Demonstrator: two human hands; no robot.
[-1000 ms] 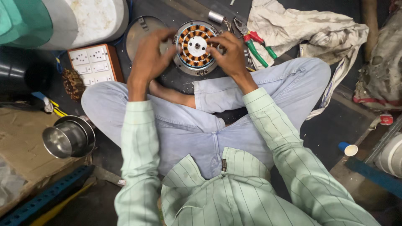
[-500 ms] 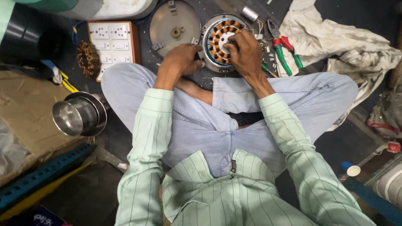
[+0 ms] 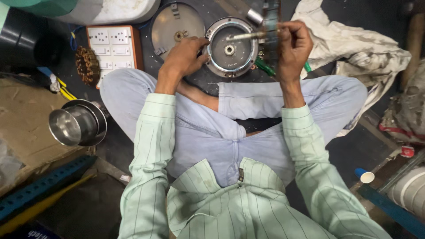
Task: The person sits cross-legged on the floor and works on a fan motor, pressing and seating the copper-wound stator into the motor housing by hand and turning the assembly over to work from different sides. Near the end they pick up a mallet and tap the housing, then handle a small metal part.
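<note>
While the person sits cross-legged on the dark floor (image 3: 199,84), the left hand (image 3: 186,55) rests with curled fingers on the near-left rim of a round grey motor housing (image 3: 230,46), which lies on the floor just beyond the knees. The right hand (image 3: 292,46) is raised above the housing's right side, its fingers closed around a stator core (image 3: 271,22) seen edge-on and blurred, with its metal shaft (image 3: 245,35) pointing left over the open housing.

Just left of the housing lies a flat round metal cover (image 3: 175,26), touching or nearly touching it. Farther left sits a white switchboard with an orange frame (image 3: 114,44), and beside that a copper-wound coil (image 3: 86,64). A small metal cylinder (image 3: 254,16) lies beyond the housing. A green-handled tool (image 3: 265,67) shows beneath the right wrist, and a crumpled whitish cloth (image 3: 354,48) spreads to the right. A steel pot (image 3: 77,124) stands by the left knee, on the edge of a sheet of cardboard (image 3: 26,119).
</note>
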